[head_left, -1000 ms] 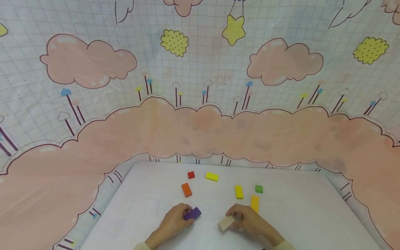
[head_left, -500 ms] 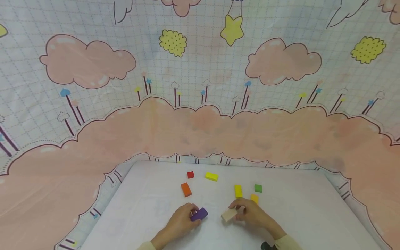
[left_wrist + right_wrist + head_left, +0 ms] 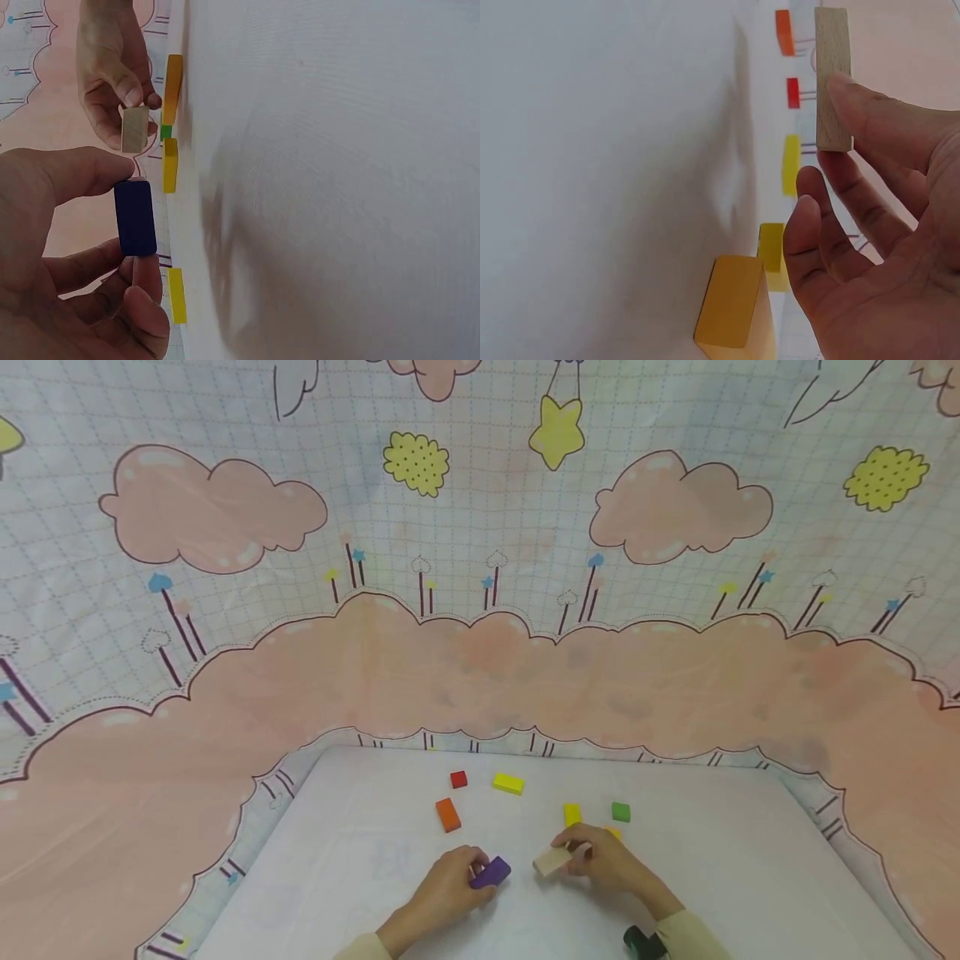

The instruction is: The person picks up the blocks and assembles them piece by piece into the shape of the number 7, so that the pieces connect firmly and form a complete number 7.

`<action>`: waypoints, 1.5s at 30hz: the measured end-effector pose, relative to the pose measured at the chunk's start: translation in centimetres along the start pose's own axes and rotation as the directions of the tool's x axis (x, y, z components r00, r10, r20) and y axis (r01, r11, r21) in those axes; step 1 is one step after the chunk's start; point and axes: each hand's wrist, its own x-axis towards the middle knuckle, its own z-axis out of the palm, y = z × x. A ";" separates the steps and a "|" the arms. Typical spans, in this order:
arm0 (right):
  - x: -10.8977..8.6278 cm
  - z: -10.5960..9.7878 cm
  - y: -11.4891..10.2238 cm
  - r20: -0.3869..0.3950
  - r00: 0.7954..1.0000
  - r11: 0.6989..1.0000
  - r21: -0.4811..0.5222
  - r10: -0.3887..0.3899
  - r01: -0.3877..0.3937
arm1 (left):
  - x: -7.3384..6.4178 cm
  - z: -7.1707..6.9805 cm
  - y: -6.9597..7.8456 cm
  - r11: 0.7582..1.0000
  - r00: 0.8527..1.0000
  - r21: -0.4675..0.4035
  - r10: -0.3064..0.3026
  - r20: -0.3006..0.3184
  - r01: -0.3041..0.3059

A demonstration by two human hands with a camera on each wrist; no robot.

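Between thumb and fingers, my left hand (image 3: 450, 885) pinches a purple block (image 3: 491, 872), which looks dark blue in the left wrist view (image 3: 136, 217). My right hand (image 3: 609, 862) pinches a plain wooden block (image 3: 552, 862) by its right end; its grain shows in the right wrist view (image 3: 833, 79). Both blocks are held above the white table, a short gap apart. Just beyond the right hand lie a yellow block (image 3: 572, 813) and an orange-yellow block (image 3: 731, 304), the latter mostly hidden by that hand in the head view.
Farther back on the white table (image 3: 360, 827) lie an orange block (image 3: 448, 815), a red cube (image 3: 459, 779), another yellow block (image 3: 508, 783) and a green block (image 3: 621, 812). A dark device (image 3: 643, 943) sits at the right wrist. A patterned cloth (image 3: 480, 677) rises behind.
My left hand has carried the purple block to the right. The right hand has moved slightly away from me with the wooden block, covering more of the yellow and orange-yellow blocks.
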 end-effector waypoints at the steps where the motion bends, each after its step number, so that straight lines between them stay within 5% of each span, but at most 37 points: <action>1: 0.1 -0.1 0.0 -0.004 1.000 1.000 -0.001 -0.001 0.001 | 0.1 0.1 0.0 1.000 1.000 -0.004 -0.010 0.005 0.010; 23: 1.6 0.5 0.4 -0.003 1.000 0.999 0.032 0.006 -0.005 | 1.1 2.5 1.1 0.999 0.999 0.038 -0.037 -0.003 0.038; 45: 2.2 1.2 0.3 0.049 0.999 1.000 0.018 -0.006 0.005 | 1.2 3.7 1.3 0.997 1.000 0.077 0.014 -0.018 -0.013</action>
